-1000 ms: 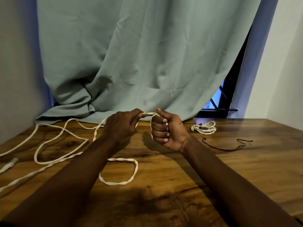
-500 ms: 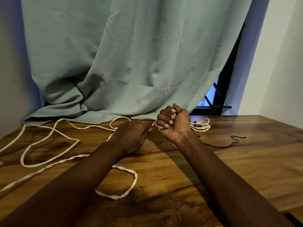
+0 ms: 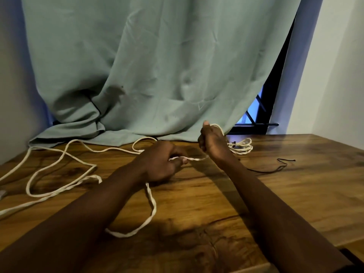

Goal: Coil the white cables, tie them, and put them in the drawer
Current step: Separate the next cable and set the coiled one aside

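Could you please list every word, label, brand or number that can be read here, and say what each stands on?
There are none: no writing shows on the cable, the bundle, the curtain or the table.

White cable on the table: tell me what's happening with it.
A person is coiling the white cable by hand. It loops over the raised right hand, whose fingers are curled round it. The left hand pinches it a little way along, with the stretch between the hands taut. Most of its length lies in loose loops on the wooden table. A coiled white bundle sits behind the right hand, with a thin black cord nearby. No drawer is in view.
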